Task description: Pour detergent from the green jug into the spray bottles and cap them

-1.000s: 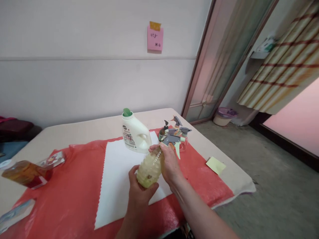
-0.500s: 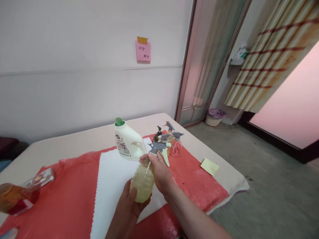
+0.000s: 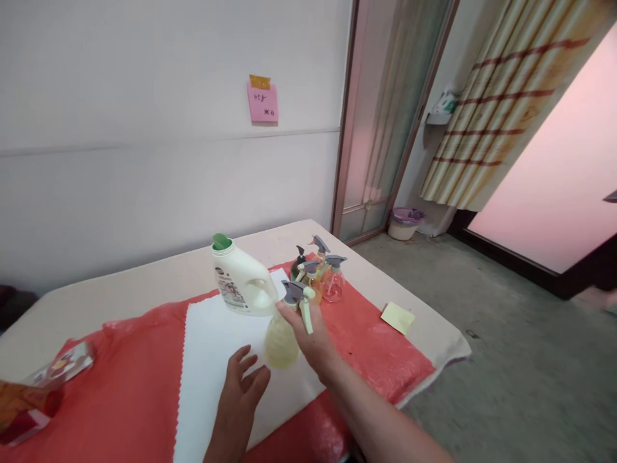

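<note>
our right grip [image 3: 311,337] is clamped around the upper part of the yellowish spray bottle [image 3: 281,345], over the white cloth [image 3: 205,350] just below the frame's centre. our left grip [image 3: 241,386], cupping its base in the earlier frame, is now off it, fingers apart, lower left. the white jug [image 3: 244,281] stands behind.

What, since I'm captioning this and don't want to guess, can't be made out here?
All in the head view:
- Spray bottle: right side hidden by the right hand.
- Dark pump bottle: lower body hidden by the spray bottles before it.
- Amber container: cut off by the left edge.
- White jug's label: print too small and blurred.
</note>
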A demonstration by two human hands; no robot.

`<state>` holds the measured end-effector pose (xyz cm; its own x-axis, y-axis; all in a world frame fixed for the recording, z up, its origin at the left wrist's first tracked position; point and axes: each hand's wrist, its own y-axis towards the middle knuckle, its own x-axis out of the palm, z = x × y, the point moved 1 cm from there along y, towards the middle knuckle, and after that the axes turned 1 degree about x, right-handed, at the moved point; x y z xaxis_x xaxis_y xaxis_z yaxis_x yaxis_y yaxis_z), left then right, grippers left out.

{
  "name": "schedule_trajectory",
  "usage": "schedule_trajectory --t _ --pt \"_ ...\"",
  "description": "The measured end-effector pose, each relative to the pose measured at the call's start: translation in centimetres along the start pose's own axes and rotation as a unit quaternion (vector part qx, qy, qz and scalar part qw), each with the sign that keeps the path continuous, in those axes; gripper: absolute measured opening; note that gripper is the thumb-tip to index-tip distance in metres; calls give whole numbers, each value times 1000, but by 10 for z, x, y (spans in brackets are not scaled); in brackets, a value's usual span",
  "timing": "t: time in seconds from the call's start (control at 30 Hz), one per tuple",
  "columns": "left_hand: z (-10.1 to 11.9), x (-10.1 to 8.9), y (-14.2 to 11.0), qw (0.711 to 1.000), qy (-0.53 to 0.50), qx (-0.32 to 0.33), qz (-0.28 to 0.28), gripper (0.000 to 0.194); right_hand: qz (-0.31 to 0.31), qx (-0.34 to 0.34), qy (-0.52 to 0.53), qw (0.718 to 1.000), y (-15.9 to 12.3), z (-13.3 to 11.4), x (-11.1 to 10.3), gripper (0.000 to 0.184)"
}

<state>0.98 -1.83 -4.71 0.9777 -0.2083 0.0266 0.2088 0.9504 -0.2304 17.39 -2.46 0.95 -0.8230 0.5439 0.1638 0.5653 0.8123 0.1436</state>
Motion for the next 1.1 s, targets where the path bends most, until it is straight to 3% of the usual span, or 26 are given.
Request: schedule_trajectory --t 0.1,0.27,0.4,0.57,0.73,0.87,0.97,1.1 --pt "-3 -6 4 999 41 -18 -4 81 52 -76 -123 988 13 1 -21 28" --pt "-6 -10 5 997 80 -7 -15 77 158 -61 -208 963 38 21 -60 28" --pt "-7 -9 6 997 74 3 -19 72 207 -34 -279 937 53 43 -83 27" --pt "-7 -12 10 996 78 9 -32 67 183 0 -348 919 60 52 -103 32" --pt "-2 -18 12 997 76 20 -23 61 116 -1 -407 906 55 29 -119 32" --pt "4 -24 12 998 58 25 -5 57 175 -19 -455 873 49 7 -119 30" --pt "7 -28 13 998 57 27 -9 51 210 -73 -463 858 43 -1 -105 35" --pt "8 -32 14 996 66 36 -45 43 148 -173 -447 865 31 3 -72 30"
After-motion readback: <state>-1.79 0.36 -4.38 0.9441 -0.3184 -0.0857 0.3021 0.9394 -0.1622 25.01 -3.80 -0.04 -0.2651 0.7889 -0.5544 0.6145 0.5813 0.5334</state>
